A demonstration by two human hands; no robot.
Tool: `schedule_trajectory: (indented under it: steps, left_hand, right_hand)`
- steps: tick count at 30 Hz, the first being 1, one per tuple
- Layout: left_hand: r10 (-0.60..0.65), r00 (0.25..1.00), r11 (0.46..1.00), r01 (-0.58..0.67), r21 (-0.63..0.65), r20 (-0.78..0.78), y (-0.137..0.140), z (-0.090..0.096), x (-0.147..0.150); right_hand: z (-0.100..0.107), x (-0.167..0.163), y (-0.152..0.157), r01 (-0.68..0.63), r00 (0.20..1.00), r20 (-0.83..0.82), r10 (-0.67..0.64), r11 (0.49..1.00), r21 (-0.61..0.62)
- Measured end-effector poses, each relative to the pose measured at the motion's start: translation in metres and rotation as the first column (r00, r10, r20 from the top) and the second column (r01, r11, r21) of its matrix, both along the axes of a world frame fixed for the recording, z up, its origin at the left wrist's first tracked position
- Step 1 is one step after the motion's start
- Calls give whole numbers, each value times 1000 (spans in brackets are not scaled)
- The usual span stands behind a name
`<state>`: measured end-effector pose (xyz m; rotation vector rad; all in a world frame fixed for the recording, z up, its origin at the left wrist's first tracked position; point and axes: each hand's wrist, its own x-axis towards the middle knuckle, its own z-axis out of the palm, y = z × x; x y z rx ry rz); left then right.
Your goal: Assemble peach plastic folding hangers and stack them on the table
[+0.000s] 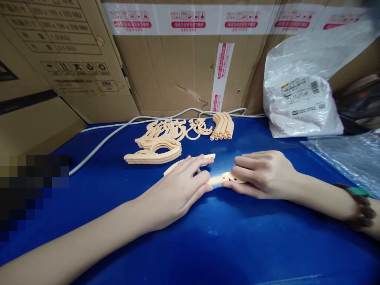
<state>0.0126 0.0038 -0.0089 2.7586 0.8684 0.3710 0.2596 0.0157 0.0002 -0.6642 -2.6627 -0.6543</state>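
My left hand (178, 192) lies palm down over a beige plastic hanger part (216, 181), its thumb and fingers closed on it. Under the same fingers is a longer hanger arm (172, 168), whose far tip sticks out past them. From the right, my right hand (264, 174) pinches a small beige piece with holes (236, 179), which meets the left hand's part end to end. My fingers hide much of both pieces, so I cannot tell whether they are joined. Just behind stands a stack of beige hanger pieces (152, 157).
Beige hooks (169, 128) and a row of curved hanger arms (222, 126) lie at the back of the blue table (190, 245). Behind them runs a white cable (101, 148) before cardboard boxes (184, 67). A white plastic bag (299, 95) and clear plastic wrap (350, 158) lie right.
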Motion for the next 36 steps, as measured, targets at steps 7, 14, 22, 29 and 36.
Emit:
schedule_trajectory:
  steps: [7, 14, 22, 29, 36]
  left_hand:
    - [-4, 1000, 1000, 4, 18, -3, 2, -1, 2]
    - [-8, 1000, 1000, 8, 22, -11, 1, -2, 1]
    - [-4, 1000, 1000, 4, 9, -21, 2, -1, 2]
    - [-12, 1000, 1000, 12, 1, -4, 0, -1, 2]
    - [150, 979, 986, -138, -93, 142, 0, 0, 1]
  right_hand:
    - [-2, 1, 0, -20, 1000, -17, 20, 1000, 13]
    - [-3, 0, 1, -25, 1000, -6, 26, 998, 55]
    - [-3, 0, 1, -55, 998, 16, 54, 991, 124]
    - [-6, 1, 4, -98, 995, 3, 98, 995, 35]
    - [-10, 0, -2, -276, 961, -82, 265, 942, -190]
